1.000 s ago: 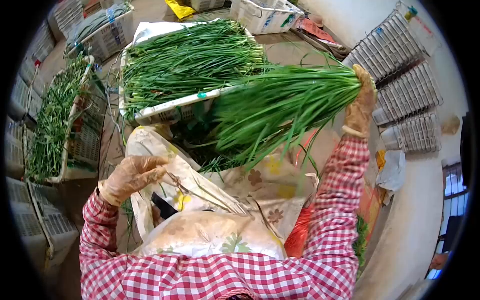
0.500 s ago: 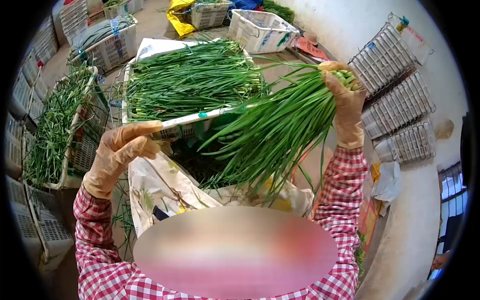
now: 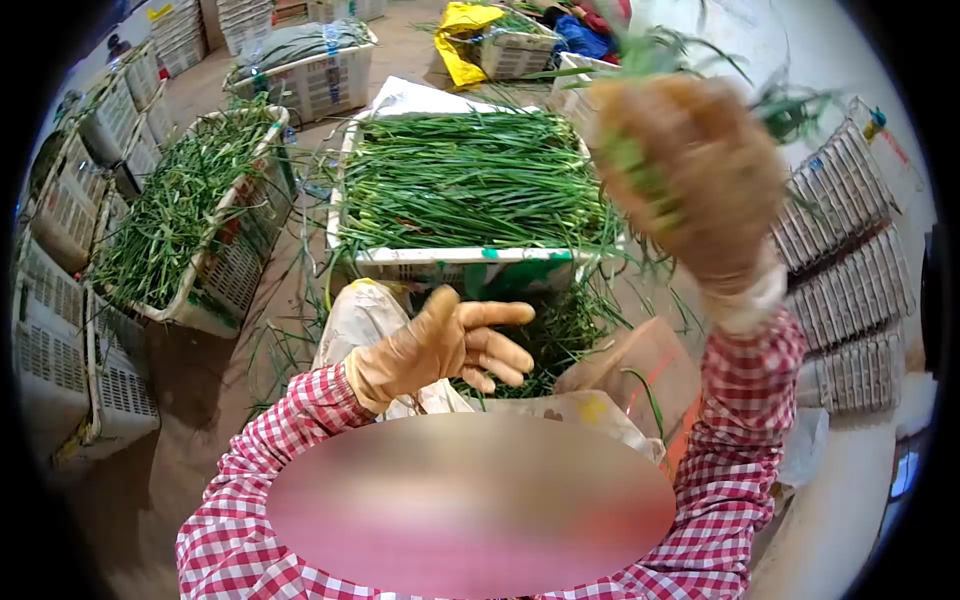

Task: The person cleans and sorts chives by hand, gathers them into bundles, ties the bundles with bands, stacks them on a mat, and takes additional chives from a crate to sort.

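Note:
Raised at the upper right, my gloved right hand (image 3: pixel 690 170) is wrapped round a bunch of green stalks (image 3: pixel 640 165), both smeared by motion. Leaf tips show above and to the right of the fist. My left hand (image 3: pixel 440 345), also gloved, holds nothing; its fingers are spread in front of the near edge of a white crate (image 3: pixel 460 256). Long green stalks (image 3: pixel 465 180) lie crosswise in that crate and fill it. Loose dark greens (image 3: pixel 555 345) lie just beyond my left hand, below the crate.
A crate of tangled greens (image 3: pixel 185 210) stands at the left, beside stacked crates (image 3: pixel 55 330). Behind is a crate under a grey cover (image 3: pixel 305 50). More stacked crates (image 3: pixel 850 280) stand by the right wall. A yellow bag (image 3: pixel 462 45) lies at the back.
My right hand has risen with the bunch, whose leaves no longer hang towards the left. My left hand has moved right and its fingers have spread. The view has shifted.

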`<action>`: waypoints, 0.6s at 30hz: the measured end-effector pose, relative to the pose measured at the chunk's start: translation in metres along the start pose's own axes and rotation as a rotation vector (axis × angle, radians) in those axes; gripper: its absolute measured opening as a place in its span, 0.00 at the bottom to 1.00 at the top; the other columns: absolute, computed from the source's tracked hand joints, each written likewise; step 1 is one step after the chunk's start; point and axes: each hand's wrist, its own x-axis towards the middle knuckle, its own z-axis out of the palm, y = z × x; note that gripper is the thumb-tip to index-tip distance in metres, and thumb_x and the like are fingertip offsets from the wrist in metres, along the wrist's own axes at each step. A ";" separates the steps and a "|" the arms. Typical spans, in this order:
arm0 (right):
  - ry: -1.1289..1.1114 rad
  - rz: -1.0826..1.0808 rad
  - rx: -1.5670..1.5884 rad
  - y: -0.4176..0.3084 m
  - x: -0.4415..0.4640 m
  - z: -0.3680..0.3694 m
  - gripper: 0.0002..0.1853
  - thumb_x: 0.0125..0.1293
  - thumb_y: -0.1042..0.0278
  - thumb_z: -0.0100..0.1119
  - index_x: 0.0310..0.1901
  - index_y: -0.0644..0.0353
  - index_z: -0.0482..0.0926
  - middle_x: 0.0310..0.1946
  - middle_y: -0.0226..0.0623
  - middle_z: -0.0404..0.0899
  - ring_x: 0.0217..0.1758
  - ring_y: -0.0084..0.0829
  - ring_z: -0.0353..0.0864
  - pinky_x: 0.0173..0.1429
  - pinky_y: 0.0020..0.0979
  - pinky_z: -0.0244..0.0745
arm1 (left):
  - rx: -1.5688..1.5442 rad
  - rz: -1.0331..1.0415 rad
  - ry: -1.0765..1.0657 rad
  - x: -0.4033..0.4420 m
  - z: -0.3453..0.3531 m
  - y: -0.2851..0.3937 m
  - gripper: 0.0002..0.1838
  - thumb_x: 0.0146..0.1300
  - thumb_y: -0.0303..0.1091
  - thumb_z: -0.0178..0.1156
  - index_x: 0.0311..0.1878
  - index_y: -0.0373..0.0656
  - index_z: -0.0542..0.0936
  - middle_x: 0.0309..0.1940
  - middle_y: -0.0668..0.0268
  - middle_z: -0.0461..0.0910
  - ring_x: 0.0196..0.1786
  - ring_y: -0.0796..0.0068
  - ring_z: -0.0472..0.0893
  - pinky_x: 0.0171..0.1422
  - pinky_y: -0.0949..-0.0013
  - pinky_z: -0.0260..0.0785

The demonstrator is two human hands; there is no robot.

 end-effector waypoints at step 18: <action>-0.437 -0.333 1.204 -0.218 -0.117 0.191 0.10 0.52 0.63 0.58 0.26 0.61 0.74 0.21 0.38 0.73 0.23 0.36 0.79 0.24 0.33 0.77 | -0.906 0.150 0.346 -0.018 -0.131 -0.111 0.52 0.48 0.73 0.57 0.66 0.39 0.63 0.64 0.48 0.65 0.65 0.50 0.67 0.67 0.45 0.62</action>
